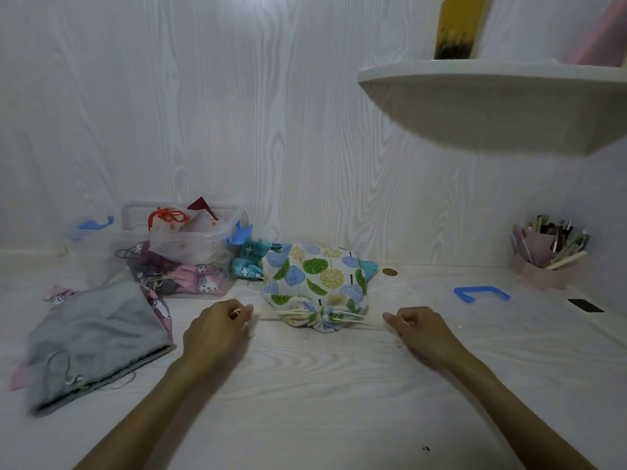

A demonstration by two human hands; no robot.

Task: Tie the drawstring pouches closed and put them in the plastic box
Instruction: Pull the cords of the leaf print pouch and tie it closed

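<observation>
White wood-grain surface (322, 385) carried everything, with the clear plastic box (176, 252) at the far left against the wall, open-topped and already holding several pouches, so it stood within easy reach for the next drop. Near left of it lay a grey pouch (98, 337), flat and seemingly untied, probably waiting its turn, with pink fabric showing under its edges. A turquoise pouch (246, 264) sat between the box and the leaf-print pouch (315, 279), which lay in the middle with its gathered mouth turned toward the person, a placing that suited pulling the cords sideways. Its neck was bunched tight, and the cream drawstring (346, 317) ran out level to both sides.

The left hand (217, 330) was just left of the mouth, fingers (242, 313) curled and pinching one cord end. The right hand (420, 330) was farther off to the right, fingers curled round the other end. The pouch thus lay between the two hands, touched by neither, joined to them only through the cords. Judging by that spread, the mouth was being cinched; whether a knot existed I cannot tell.
</observation>
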